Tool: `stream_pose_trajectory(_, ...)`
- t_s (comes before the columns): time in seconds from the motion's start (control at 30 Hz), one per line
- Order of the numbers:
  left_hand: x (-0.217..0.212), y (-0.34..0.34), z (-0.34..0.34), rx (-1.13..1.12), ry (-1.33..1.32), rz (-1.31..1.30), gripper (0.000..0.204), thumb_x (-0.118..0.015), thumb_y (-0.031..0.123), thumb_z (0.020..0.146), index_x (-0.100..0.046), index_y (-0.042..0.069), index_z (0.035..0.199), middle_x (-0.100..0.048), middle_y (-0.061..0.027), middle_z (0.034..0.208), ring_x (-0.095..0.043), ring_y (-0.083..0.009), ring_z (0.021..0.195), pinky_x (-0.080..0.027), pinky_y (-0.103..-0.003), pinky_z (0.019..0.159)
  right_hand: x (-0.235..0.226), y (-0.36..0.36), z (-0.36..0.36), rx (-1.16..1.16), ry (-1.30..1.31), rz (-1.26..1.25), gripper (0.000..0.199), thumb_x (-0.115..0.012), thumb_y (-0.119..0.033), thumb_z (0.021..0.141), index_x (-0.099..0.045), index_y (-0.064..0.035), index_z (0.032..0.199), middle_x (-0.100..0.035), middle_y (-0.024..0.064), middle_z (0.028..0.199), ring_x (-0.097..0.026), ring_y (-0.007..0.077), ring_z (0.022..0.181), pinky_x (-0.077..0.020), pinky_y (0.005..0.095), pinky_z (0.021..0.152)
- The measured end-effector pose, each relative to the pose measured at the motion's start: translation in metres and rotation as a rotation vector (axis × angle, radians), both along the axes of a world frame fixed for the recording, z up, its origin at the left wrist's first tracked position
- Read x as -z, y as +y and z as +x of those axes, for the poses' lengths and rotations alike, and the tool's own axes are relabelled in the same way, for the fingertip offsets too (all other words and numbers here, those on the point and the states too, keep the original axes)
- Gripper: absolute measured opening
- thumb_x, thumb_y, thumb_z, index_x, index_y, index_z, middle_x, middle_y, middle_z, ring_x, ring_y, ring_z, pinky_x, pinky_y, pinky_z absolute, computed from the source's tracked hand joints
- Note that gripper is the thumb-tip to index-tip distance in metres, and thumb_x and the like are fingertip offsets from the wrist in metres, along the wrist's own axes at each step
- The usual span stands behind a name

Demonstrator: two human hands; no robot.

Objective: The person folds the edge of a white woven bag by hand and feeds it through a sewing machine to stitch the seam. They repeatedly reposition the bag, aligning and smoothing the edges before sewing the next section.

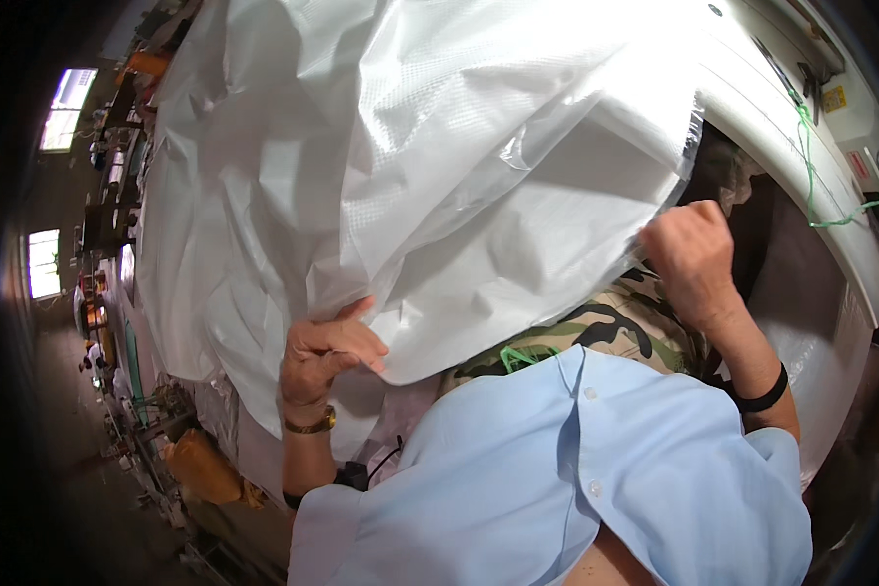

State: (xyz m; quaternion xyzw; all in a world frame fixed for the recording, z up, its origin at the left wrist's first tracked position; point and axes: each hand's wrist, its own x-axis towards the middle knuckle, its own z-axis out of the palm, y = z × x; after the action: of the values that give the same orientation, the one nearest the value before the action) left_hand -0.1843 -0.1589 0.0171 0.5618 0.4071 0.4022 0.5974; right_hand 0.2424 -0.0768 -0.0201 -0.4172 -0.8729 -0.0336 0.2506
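A large white plastic sheet [518, 264] with a fine textured surface lies rumpled in front of me and drapes over my lap. Its near edge hangs in a curve between my two hands. My left hand [330, 352] pinches the near left part of this edge between thumb and fingers. On the other side, my right hand [691, 256] is closed at the sheet's right edge, beside a strip of clear film; its fingertips are mostly hidden. Camouflage trousers [615, 327] show under the sheet, with a tuft of green thread [520, 357] on my lap.
At the right stands a white sewing machine [864, 127] on a pale table edge [801, 176], with loose green thread [809, 166] trailing from it. An orange-brown bundle [205, 467] lies at the lower left. Cluttered benches and two bright windows [45, 264] are farther left.
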Motion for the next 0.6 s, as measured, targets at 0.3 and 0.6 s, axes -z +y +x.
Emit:
stream_pose_trajectory(0.3, -0.009, 0.001, 0.005, 0.373, 0.848, -0.043, 0.003, -0.074, 0.007, 0.077, -0.075, 0.004, 0.075, -0.074, -0.0062, 0.076, -0.069, -0.0191, 0.077, -0.028, -0.043, 0.118, 0.077, -0.008, 0.173, 0.697, -0.299, 0.000, 0.020, -0.062, -0.020, 0.096, -0.055, -0.0054, 0.084, -0.061, 0.0138, 0.081, -0.061, 0.0348, 0.077, -0.0442, 0.0435, 0.067)
stream_pose_trajectory(0.6, -0.078, 0.033, 0.091, 0.403, 0.862, 0.440, 0.028, -0.078, 0.018, 0.080, -0.069, 0.000, 0.100, -0.071, -0.0133, 0.105, -0.067, -0.0287, 0.083, -0.054, -0.034, 0.075, 0.018, -0.025, 0.099, 0.622, 0.526, -0.511, 0.026, -0.066, -0.023, 0.094, -0.072, -0.0002, 0.104, -0.071, 0.0146, 0.083, -0.067, 0.0214, 0.074, -0.0510, 0.0350, 0.070)
